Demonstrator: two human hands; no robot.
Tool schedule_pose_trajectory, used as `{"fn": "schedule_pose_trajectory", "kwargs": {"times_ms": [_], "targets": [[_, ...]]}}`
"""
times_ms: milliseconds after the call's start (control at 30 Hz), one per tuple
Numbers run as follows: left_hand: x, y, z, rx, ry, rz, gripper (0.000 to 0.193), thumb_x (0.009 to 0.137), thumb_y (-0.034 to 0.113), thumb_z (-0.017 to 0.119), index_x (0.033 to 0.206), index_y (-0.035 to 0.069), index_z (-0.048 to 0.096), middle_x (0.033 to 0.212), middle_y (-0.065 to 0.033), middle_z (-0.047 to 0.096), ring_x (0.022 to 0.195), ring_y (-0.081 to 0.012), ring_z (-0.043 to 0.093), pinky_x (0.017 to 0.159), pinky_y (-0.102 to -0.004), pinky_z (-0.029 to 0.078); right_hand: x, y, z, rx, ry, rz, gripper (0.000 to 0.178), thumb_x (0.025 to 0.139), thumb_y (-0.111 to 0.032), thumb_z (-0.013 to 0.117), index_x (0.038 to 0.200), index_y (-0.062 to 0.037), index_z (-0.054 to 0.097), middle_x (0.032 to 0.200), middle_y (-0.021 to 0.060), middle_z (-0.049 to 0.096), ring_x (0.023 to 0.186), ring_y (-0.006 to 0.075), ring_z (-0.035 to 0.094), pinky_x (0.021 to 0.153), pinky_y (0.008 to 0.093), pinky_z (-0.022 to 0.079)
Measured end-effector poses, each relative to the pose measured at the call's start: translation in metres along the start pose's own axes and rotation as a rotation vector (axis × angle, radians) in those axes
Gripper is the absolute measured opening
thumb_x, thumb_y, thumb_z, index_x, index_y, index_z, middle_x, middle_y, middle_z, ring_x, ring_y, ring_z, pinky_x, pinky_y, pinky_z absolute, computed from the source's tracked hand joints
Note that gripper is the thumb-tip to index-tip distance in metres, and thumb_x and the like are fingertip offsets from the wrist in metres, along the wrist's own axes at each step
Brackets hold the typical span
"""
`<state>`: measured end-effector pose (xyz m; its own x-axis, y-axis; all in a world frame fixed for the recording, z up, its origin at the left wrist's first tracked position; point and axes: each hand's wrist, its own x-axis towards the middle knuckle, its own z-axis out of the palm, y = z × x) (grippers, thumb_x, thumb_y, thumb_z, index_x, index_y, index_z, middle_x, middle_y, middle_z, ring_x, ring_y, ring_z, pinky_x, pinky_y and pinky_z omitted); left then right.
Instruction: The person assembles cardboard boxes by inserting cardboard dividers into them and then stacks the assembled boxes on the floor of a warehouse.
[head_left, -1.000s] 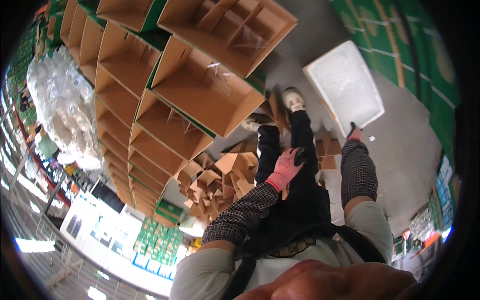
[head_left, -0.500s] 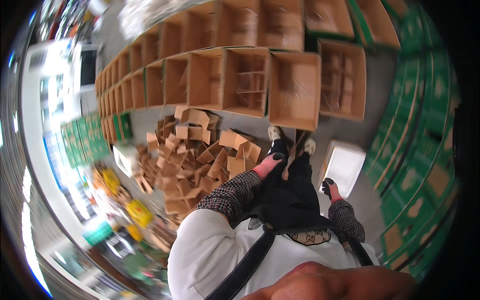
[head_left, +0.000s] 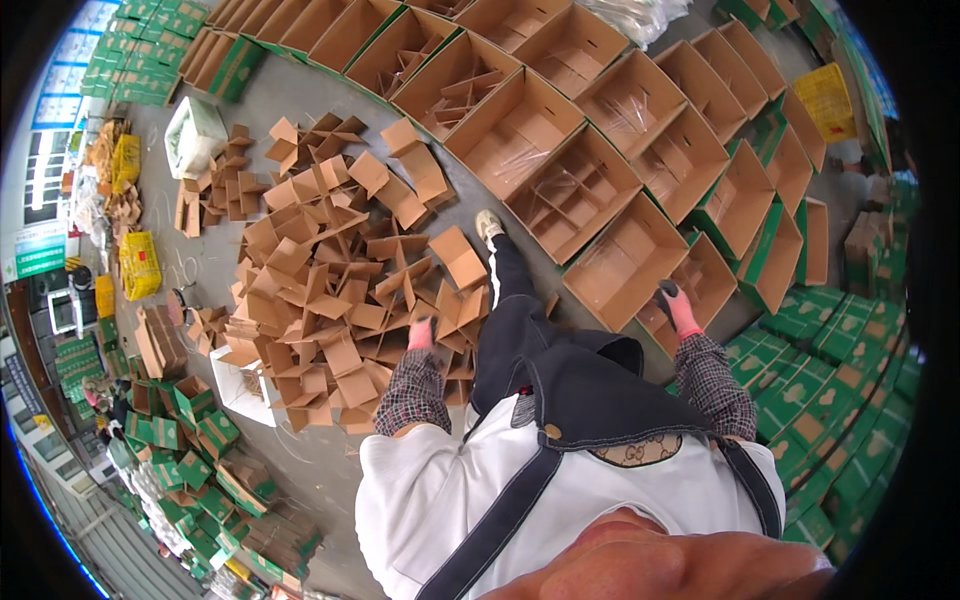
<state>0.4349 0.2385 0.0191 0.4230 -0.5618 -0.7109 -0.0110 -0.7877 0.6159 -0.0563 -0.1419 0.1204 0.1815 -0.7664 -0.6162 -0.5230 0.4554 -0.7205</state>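
Observation:
My left hand (head_left: 423,333), in a pink glove with dark grey fingers, hangs over the near right part of a heap of cardboard dividers (head_left: 335,270). It appears empty, its fingers loosely bent and partly turned from view. The dividers are brown slotted sheets, many crossed into grids. My right hand (head_left: 681,309), gloved alike, is held out above a brown carton (head_left: 700,285) at the near end of the carton rows. Its fingers are apart and nothing shows in them. Beside it stands an open-topped carton (head_left: 627,262); another carton (head_left: 572,192) has a divider grid inside.
Green closed boxes (head_left: 800,370) are stacked at the right. Rows of open cartons (head_left: 520,130) span the far side. A white foam box (head_left: 240,385) and yellow crates (head_left: 139,266) stand left. More green cartons (head_left: 190,430) lie lower left. Clear plastic film (head_left: 640,18) is at the back.
My view has swung left, bringing the divider heap nearer the middle. My left hand has moved off my thigh to over the heap; my right hand is now by the cartons.

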Motion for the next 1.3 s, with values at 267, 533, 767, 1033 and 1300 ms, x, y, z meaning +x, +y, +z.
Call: {"fn": "schedule_pose_trajectory", "kwargs": {"times_ms": [267,533,767,1033,1300], "targets": [[0.095,0.104,-0.050,0.501,-0.084,0.404,0.018,0.080,0.015,0.049,0.092,0.004,0.056,0.085,-0.0174,0.059,0.079,-0.0301,0.057,0.068,-0.0386,0.044,0.049,-0.121,0.122,-0.226,-0.348,0.063,0.034,0.080,-0.021,0.059,0.110,-0.0057,0.055,0.085,0.0049,0.060,0.066,0.0097,0.055,0.059,0.0223,0.044],[0.160,0.229,-0.129,-1.064,0.007,-0.111,0.021,0.082,0.018,0.057,0.098,0.004,0.058,0.077,-0.0034,0.060,0.056,-0.0110,0.052,0.051,-0.0239,0.043,0.152,-0.234,0.161,-0.095,-0.290,0.257,0.029,0.084,-0.020,0.054,0.110,-0.0067,0.054,0.077,0.0014,0.059,0.063,0.0113,0.056,0.051,0.0216,0.041],[0.085,0.064,-0.139,-1.239,0.061,-0.238,0.014,0.082,0.024,0.054,0.086,0.012,0.059,0.064,0.0026,0.053,0.048,-0.0086,0.046,0.043,-0.0210,0.036,0.273,-0.327,0.205,-0.467,-0.340,0.009,0.025,0.083,-0.021,0.056,0.103,-0.0061,0.056,0.077,0.0032,0.060,0.061,0.0111,0.056,0.049,0.0243,0.043],[-0.020,0.064,-0.118,-0.831,0.471,-0.397,0.019,0.079,0.027,0.057,0.082,0.008,0.056,0.066,-0.0027,0.053,0.053,-0.0156,0.050,0.046,-0.0284,0.040,0.332,-0.389,0.305,-0.283,-0.692,-0.033,0.015,0.082,-0.022,0.053,0.088,-0.0082,0.057,0.066,-0.0031,0.051,0.051,0.0080,0.045,0.046,0.0199,0.035],[-0.003,0.091,-0.116,-0.791,0.634,-0.317,0.027,0.081,0.023,0.054,0.094,0.000,0.054,0.081,-0.0104,0.057,0.066,-0.0193,0.057,0.055,-0.0287,0.047,0.351,-0.391,0.428,-0.807,-0.803,-0.372,0.033,0.076,-0.032,0.056,0.088,-0.0010,0.061,0.085,0.0193,0.061,0.084,0.0326,0.058,0.075,0.0376,0.044]]}}
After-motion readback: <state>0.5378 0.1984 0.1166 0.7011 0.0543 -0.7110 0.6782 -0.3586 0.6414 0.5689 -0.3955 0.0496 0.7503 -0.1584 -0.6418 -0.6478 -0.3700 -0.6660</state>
